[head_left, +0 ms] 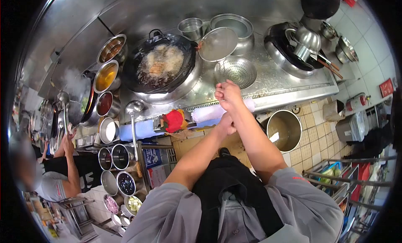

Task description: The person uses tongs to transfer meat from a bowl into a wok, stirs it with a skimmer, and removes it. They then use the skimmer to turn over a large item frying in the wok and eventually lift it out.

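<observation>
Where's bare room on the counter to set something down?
Bare steel counter shows between the perforated strainer and the right wok. A narrow strip separates that strainer from the frying wok. It's crowded left of the frying wok, with sauce bowls packed close, and behind the strainer, with pots and the mesh skimmer.

Bright; glare on steel counter [272, 82]; fisheye bowing, black corners.

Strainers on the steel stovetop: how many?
2: round mesh metal strainer, right of the black frying wok; round perforated steel strainer, beyond the right hand. Others may be hidden.
</observation>
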Motion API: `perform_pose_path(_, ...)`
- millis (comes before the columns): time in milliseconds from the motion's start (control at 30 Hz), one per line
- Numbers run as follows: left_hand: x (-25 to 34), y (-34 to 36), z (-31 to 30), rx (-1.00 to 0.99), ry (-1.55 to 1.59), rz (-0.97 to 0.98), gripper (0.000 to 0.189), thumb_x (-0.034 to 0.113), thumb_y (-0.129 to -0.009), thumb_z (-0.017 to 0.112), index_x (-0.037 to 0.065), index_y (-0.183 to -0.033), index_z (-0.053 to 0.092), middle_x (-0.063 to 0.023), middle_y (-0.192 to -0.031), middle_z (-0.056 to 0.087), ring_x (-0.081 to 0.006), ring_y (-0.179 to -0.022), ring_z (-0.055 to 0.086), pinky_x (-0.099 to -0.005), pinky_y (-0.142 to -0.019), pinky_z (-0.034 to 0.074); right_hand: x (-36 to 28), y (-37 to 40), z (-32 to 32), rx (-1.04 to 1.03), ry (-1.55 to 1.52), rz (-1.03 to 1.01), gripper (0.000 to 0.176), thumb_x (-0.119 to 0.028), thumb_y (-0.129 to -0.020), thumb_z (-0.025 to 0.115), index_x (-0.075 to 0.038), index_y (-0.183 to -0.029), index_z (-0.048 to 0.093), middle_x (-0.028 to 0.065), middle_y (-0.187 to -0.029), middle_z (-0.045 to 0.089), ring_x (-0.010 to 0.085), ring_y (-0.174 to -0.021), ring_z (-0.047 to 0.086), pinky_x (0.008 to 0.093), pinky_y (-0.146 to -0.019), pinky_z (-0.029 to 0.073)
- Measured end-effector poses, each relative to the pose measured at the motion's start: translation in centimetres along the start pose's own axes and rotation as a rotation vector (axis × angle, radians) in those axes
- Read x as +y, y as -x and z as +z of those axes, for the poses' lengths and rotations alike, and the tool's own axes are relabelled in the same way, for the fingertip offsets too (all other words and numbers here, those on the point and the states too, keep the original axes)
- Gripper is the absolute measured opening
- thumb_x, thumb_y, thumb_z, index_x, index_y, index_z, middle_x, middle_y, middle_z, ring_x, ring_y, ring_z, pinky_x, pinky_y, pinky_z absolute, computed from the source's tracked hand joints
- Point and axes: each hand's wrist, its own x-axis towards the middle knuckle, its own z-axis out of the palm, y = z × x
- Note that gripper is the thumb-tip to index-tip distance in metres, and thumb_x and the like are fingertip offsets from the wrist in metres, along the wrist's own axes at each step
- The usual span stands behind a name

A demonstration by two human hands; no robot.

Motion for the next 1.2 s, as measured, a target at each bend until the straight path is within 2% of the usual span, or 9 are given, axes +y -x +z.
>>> perform_pose_path(67, 1.6, 0.3, 0.8, 0.105, -0.059, 0.021, 0.016, 0.019, -0.086, 0.042, 0.008, -0.075, 0.040, -0.0016, -0.060, 0.040, -0.0064, -0.040, 0.032, -0.0182, -0.032, 0.023, -1.1, 0.6, 0.3, -0.127, 0.057, 0.010, 0.016, 0.005, -0.078, 0.037, -0.008, -0.087, 0.032, 0.0078, -0.071, 0.044, 0.0101, -0.048, 0.033, 0.0240, -0.039, 0.027)
perform_pose_path(167, 4.5, 0.5, 0.5, 0.121, -0.041, 0.017, 0.017, 0.022, -0.087, 0.041, 0.009, -0.076, 0.039, -0.0002, -0.059, 0.037, -0.0057, -0.039, 0.027, -0.0175, -0.032, 0.021, -2.2, 2.0, 2.4, -0.184, 0.049, 0.039, 0.017, 0.007, -0.076, 0.036, -0.006, -0.086, 0.031, 0.0096, -0.072, 0.045, 0.0102, -0.048, 0.033, 0.0232, -0.039, 0.027)
perform_pose_path(500, 6.5, 4.0, 0.9, 0.235, 0.273, 0.056, 0.024, 0.031, -0.088, 0.041, 0.009, -0.088, 0.034, -0.0122, -0.078, 0.051, -0.0076, -0.043, 0.036, -0.0176, -0.036, 0.034, -1.7, -0.5, 5.5, -0.268, 0.199, 0.082, 0.018, 0.005, -0.081, 0.036, -0.005, -0.094, 0.030, 0.0111, -0.076, 0.044, 0.0089, -0.049, 0.034, 0.0221, -0.041, 0.028)
perform_pose_path(767, 1.1, 19.1, -9.4, 0.140, -0.253, 0.104, 0.034, 0.029, -0.086, 0.044, 0.013, -0.115, 0.046, -0.0061, -0.092, 0.052, -0.0041, -0.048, 0.035, -0.0151, -0.041, 0.032, -6.9, 0.3, 6.5, -0.397, 1.145, -0.024, 0.029, -0.003, -0.084, 0.035, -0.004, -0.113, 0.040, 0.0057, -0.078, 0.046, 0.0064, -0.050, 0.036, 0.0202, -0.039, 0.031)
perform_pose_path(933, -1.6, 29.2, -19.5, 0.823, -0.020, 0.438, 0.025, 0.028, -0.083, 0.047, 0.013, -0.102, 0.048, -0.0039, -0.076, 0.054, -0.0072, -0.049, 0.037, -0.0188, -0.042, 0.030, -4.1, -2.9, 6.6, -0.410, 1.497, -0.130, 0.029, -0.007, -0.082, 0.036, -0.001, -0.108, 0.047, 0.0113, -0.082, 0.055, 0.0154, -0.057, 0.051, 0.0275, -0.048, 0.043)
perform_pose_path(1000, -4.1, 32.2, -23.7, 0.978, 0.137, 0.527, 0.023, 0.027, -0.082, 0.047, 0.012, -0.099, 0.047, -0.0039, -0.072, 0.055, -0.0082, -0.048, 0.038, -0.0200, -0.042, 0.030, -0.7, -7.6, 4.8, -0.461, 1.764, -0.495, 0.036, -0.008, -0.079, 0.038, 0.002, -0.112, 0.046, 0.0193, -0.099, 0.056, 0.0265, -0.072, 0.059, 0.0349, -0.061, 0.047)
perform_pose_path(1033, -5.5, 33.2, -25.2, 1.058, 0.211, 0.558, 0.023, 0.027, -0.082, 0.048, 0.012, -0.099, 0.046, -0.0038, -0.072, 0.055, -0.0085, -0.048, 0.039, -0.0206, -0.041, 0.030, 0.7, -8.3, 4.9, -0.481, 1.757, -0.498, 0.036, -0.008, -0.079, 0.038, 0.002, -0.112, 0.046, 0.0193, -0.099, 0.056, 0.0265, -0.072, 0.059, 0.0349, -0.061, 0.047)
perform_pose_path(1100, -7.9, 34.6, -26.3, 1.095, 0.266, 0.573, 0.023, 0.027, -0.082, 0.048, 0.012, -0.099, 0.046, -0.0036, -0.071, 0.055, -0.0086, -0.048, 0.040, -0.0208, -0.041, 0.030, 3.6, -9.0, 5.3, -0.420, 1.665, -0.406, 0.036, -0.007, -0.081, 0.041, 0.000, -0.116, 0.040, 0.0090, -0.075, 0.052, 0.0145, -0.047, 0.046, 0.0267, -0.038, 0.036)
perform_pose_path(1200, -10.9, 35.0, -27.0, 1.137, 0.327, 0.578, 0.022, 0.027, -0.082, 0.047, 0.012, -0.098, 0.046, -0.0034, -0.071, 0.055, -0.0088, -0.047, 0.042, -0.0208, -0.039, 0.031, 7.3, -13.3, 4.4, -0.504, 1.628, -0.442, 0.024, -0.005, -0.080, 0.040, -0.001, -0.104, 0.044, 0.0087, -0.074, 0.051, 0.0140, -0.042, 0.043, 0.0270, -0.035, 0.034)
